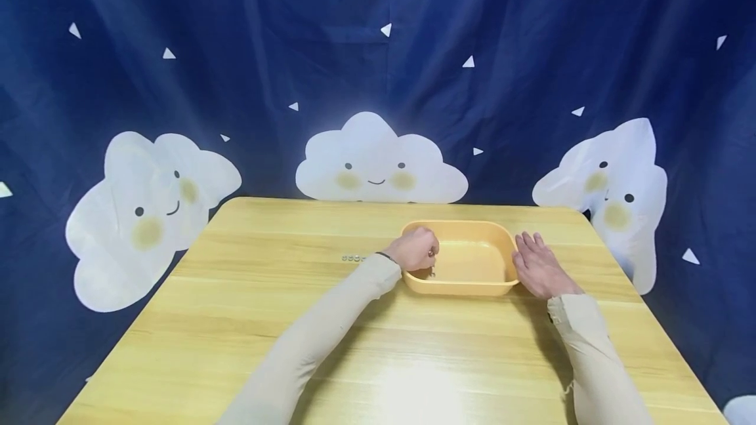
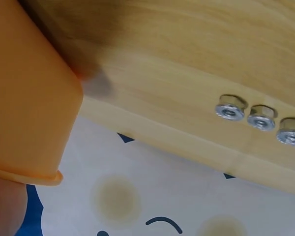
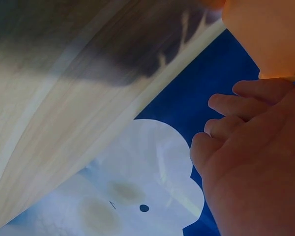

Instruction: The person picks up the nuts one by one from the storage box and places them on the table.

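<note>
An orange-yellow plastic bin stands toward the far side of the table. My left hand reaches over its left rim, fingers curled, pinching what looks like a small metal flange nut at the fingertips. Small shiny pieces lie just below those fingers inside the bin. My right hand rests against the bin's right wall with its fingers fairly straight. Left of the bin, several flange nuts form a row on the table; the left forearm hides part of it. The left wrist view shows these silver nuts flange up.
The wood-grain table has its far edge just behind the bin. A dark blue curtain with white clouds and triangles hangs around it. In the right wrist view, the bin's outer wall is above the right fingers.
</note>
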A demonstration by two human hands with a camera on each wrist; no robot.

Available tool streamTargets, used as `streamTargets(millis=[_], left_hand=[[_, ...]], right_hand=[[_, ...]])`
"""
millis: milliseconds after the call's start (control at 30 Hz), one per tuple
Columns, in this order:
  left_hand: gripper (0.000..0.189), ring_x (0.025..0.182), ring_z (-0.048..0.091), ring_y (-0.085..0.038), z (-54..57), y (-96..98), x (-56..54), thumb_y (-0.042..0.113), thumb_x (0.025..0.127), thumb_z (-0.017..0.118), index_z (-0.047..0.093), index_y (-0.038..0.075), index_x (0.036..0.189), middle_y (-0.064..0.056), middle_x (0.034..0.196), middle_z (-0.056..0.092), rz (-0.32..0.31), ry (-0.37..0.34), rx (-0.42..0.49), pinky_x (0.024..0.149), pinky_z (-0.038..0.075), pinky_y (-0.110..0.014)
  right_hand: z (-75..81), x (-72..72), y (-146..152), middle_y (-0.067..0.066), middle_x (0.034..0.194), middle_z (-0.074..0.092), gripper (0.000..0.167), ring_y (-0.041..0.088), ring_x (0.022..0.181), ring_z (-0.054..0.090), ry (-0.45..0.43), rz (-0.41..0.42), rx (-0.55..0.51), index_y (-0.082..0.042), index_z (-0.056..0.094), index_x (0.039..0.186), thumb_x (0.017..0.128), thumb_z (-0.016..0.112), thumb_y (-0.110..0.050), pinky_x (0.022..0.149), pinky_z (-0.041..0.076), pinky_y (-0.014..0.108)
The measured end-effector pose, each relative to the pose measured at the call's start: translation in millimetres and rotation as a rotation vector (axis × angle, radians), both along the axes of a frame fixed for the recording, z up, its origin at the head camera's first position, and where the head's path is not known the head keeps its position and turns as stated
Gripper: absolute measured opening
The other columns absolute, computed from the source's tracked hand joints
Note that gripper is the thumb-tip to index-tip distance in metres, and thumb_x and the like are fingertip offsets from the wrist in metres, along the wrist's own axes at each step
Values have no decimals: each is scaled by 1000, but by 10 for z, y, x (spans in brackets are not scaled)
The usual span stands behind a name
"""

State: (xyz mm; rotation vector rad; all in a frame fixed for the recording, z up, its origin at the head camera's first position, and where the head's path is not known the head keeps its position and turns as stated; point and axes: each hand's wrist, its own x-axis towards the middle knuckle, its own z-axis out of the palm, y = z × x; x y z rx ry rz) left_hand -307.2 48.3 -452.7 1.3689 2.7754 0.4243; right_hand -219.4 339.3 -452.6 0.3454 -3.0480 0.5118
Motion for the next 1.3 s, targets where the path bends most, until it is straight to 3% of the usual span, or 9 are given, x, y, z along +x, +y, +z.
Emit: streamTargets(millis=[133, 433, 600, 900, 1033, 1133, 1300], left_hand=[[48, 54, 29, -5, 4, -6, -9, -1, 85, 68, 38, 17, 53, 7, 55, 39, -39, 6, 12, 51, 22, -15], [52, 50, 21, -1, 68, -30, -20, -6, 84, 64, 32, 19, 52, 8, 52, 27, -82, -8, 35, 50, 17, -13], [51, 50, 22, 0, 115, -61, -4, -7, 84, 63, 33, 20, 52, 9, 52, 30, -111, -25, 43, 50, 18, -13], [51, 49, 27, -1, 189, -174, -20, -3, 87, 64, 36, 21, 52, 10, 52, 35, -68, -61, -52, 50, 24, -14], [49, 49, 29, -1, 230, -225, -19, -4, 87, 63, 38, 21, 53, 9, 54, 38, -52, -91, -54, 50, 26, -15], [49, 48, 29, -1, 274, -264, -1, -6, 86, 61, 38, 21, 53, 9, 54, 38, -54, -93, -51, 59, 32, -15], [49, 47, 26, -2, 321, -333, 19, -8, 85, 58, 35, 21, 52, 9, 53, 33, -36, -108, -70, 54, 28, -15]], right_hand=[[-8, 2, -1, 47, 156, 25, 56, 66, 147, 17, 0, 2, 2, 24, 31, 147, 110, 27, -19, 120, 20, 73], [-6, -5, 15, 49, 154, 26, 55, 66, 146, 19, 29, 18, -2, 26, 32, 145, 110, 29, -16, 121, 20, 71], [3, 3, 8, 49, 153, 28, 54, 66, 146, 21, 42, 22, 1, 26, 33, 145, 109, 30, -15, 121, 22, 71], [-3, 1, -5, 49, 154, 26, 55, 65, 146, 20, 21, 32, -7, 27, 30, 146, 110, 28, -16, 123, 19, 69], [4, 0, 0, 48, 155, 24, 57, 66, 147, 19, 5, 23, -5, 25, 28, 147, 110, 27, -18, 121, 21, 70], [10, 1, 4, 48, 156, 23, 57, 66, 146, 19, 2, 18, -1, 25, 28, 148, 111, 27, -19, 121, 22, 71], [9, 4, 8, 48, 155, 24, 57, 66, 146, 19, 4, 15, -12, 25, 28, 147, 110, 27, -19, 121, 22, 71]])
